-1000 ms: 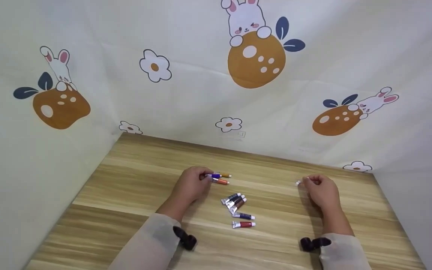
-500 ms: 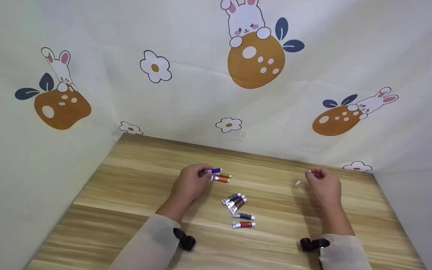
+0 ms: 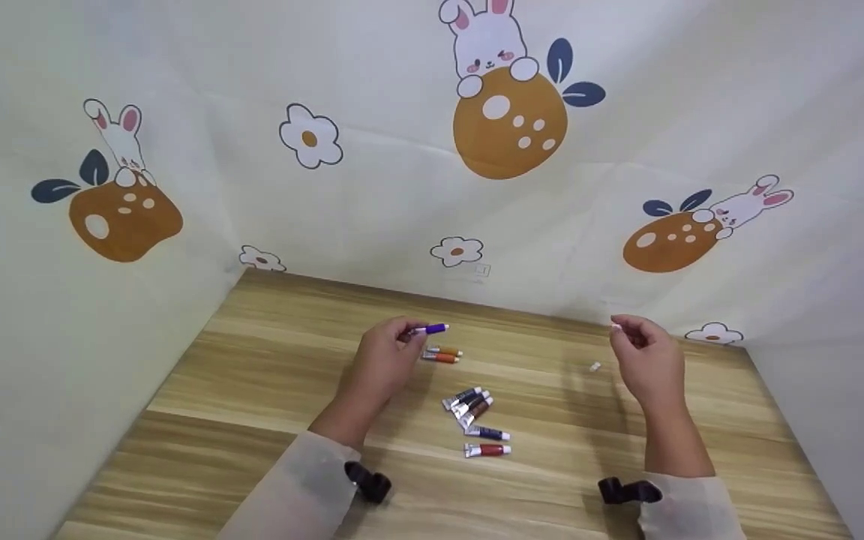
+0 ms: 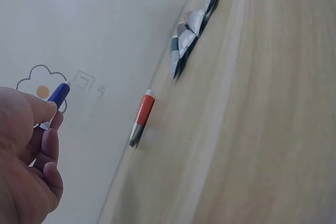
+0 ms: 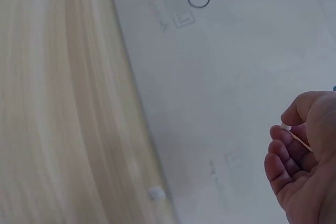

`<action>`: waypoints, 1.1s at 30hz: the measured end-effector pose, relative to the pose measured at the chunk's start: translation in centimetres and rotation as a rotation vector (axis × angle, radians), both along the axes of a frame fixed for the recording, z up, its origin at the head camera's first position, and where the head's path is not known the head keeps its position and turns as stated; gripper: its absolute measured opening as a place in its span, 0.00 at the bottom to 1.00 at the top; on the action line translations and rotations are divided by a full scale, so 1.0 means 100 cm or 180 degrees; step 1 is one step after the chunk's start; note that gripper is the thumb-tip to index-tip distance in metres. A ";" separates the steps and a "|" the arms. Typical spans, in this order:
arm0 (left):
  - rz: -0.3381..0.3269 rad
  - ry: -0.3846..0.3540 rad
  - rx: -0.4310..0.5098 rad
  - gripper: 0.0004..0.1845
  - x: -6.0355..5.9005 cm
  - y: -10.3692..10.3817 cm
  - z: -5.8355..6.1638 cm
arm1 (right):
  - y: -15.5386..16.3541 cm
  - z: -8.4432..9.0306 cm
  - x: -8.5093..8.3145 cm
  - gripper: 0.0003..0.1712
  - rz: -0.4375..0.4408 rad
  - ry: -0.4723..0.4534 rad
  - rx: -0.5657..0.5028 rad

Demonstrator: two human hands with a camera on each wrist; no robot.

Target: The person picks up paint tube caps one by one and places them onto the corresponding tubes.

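My left hand [image 3: 389, 356] is raised over the table and pinches a small purple paint tube [image 3: 438, 328] between thumb and fingers. The tube's narrow white tip points right, away from the palm; its crimped silver end is mostly covered by the fingers. My right hand [image 3: 648, 367], also raised, pinches a tiny white piece [image 5: 285, 126], like a tube cap, between thumb and forefinger. A similar white piece [image 3: 595, 367] lies on the table left of that hand. Below the left hand's fingertips lie an ochre paint tube [image 3: 445, 350] and an orange paint tube [image 4: 144, 111], side by side.
Nearer the body, a dark paint tube [image 3: 464, 397], a brown one [image 3: 478, 409], a navy one [image 3: 488, 433] and a red one [image 3: 488, 450] lie on the wood-grain table [image 3: 289, 322]. A patterned cloth wall [image 3: 372, 217] closes in the back and sides.
The left hand has lifted the purple tube up from beside the ochre and orange tubes. The right hand has risen away from the white piece on the table, holding another.
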State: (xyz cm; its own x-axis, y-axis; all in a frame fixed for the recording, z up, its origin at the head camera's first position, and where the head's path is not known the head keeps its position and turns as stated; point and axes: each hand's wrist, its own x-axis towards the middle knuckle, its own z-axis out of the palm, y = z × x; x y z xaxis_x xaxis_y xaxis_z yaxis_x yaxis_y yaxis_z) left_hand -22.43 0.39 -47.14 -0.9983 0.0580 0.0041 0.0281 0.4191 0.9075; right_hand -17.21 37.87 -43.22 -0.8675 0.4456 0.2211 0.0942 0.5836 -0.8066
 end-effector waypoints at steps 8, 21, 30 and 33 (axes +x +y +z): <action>0.0004 0.0180 0.0045 0.08 0.007 0.004 0.012 | -0.020 0.020 0.013 0.18 0.0167 0.0231 0.0067; -0.0194 0.0889 0.0185 0.09 0.028 0.011 0.033 | -0.047 0.050 0.038 0.09 0.0287 0.0966 0.0054; -0.0260 0.1089 0.0189 0.08 0.042 0.013 0.049 | -0.061 0.064 0.054 0.08 0.0360 0.1045 0.0149; -0.0342 0.1226 0.0255 0.08 0.047 0.013 0.055 | -0.065 0.069 0.061 0.09 0.0404 0.1145 0.0169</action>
State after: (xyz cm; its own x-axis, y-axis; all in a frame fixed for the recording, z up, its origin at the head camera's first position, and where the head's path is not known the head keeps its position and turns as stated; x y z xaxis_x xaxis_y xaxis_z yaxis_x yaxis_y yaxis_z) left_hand -17.72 1.69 -41.64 -0.9111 0.1462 0.3854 0.4122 0.3236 0.8517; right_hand -11.10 31.34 -36.37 -0.7779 0.3193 0.5413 -0.2650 0.6143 -0.7433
